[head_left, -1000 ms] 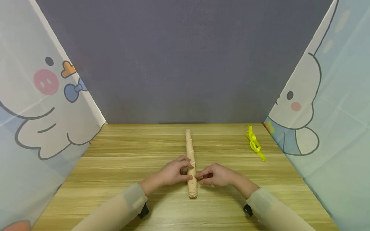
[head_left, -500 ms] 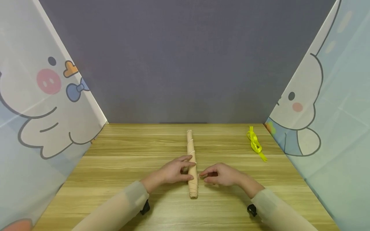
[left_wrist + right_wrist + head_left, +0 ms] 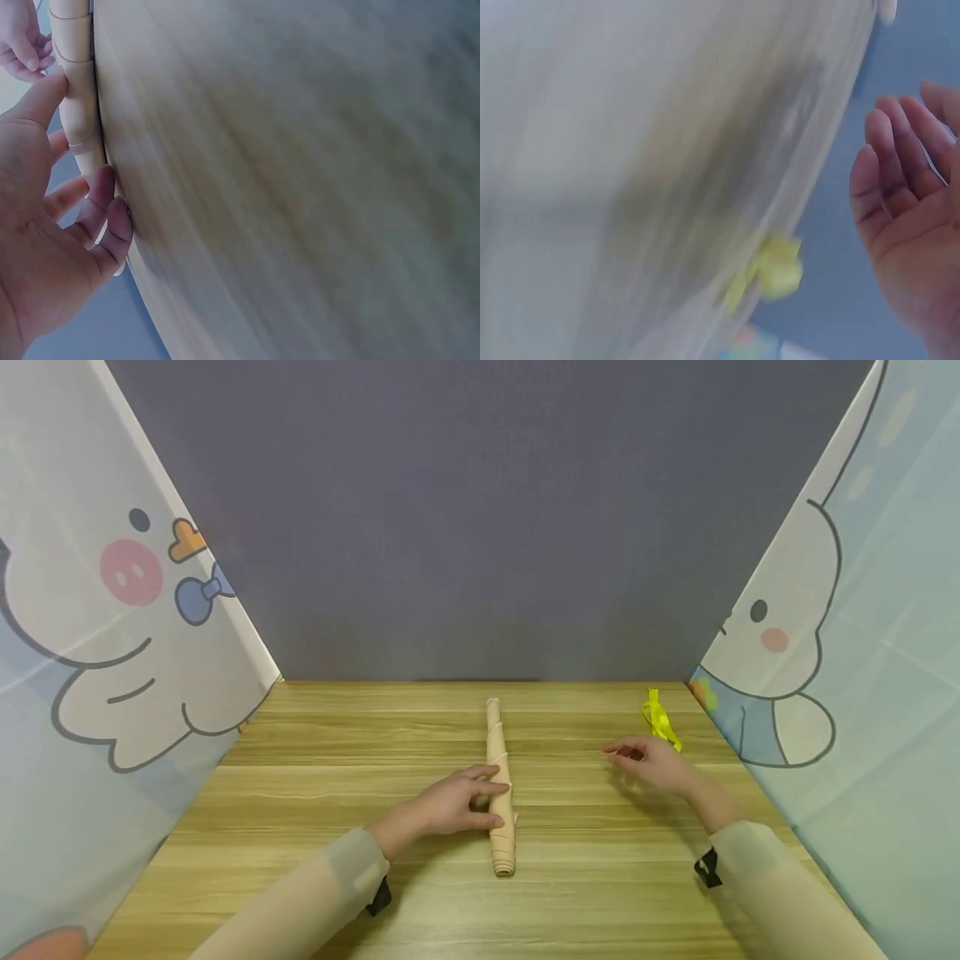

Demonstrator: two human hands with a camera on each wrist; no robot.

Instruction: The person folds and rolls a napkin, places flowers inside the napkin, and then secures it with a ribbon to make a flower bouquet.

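A beige rolled-up sheet (image 3: pixel 502 847) lies lengthwise on the wooden table (image 3: pixel 315 793), its coiled end toward me. A small pale tip sticks out from its right side. My left hand (image 3: pixel 456 802) rests on the roll from the left, thumb and fingertips spread across its upper surface. In the left wrist view those fingertips (image 3: pixel 101 184) lie against its side. My right hand (image 3: pixel 658 766) hovers at the right with loosely bent fingers and nothing in them. It is near a bundled yellow ribbon (image 3: pixel 658 720), whose lower end it hides in the head view.
A dark grey panel (image 3: pixel 480 527) stands behind the table. Light fabric walls with cartoon animals close in the left side (image 3: pixel 112 652) and the right side (image 3: pixel 885 652). Both wrists carry dark straps, seen below the sleeves.
My right hand has left the roll's right side and moved right and away from me, over to the yellow ribbon. My left hand stays on the roll.
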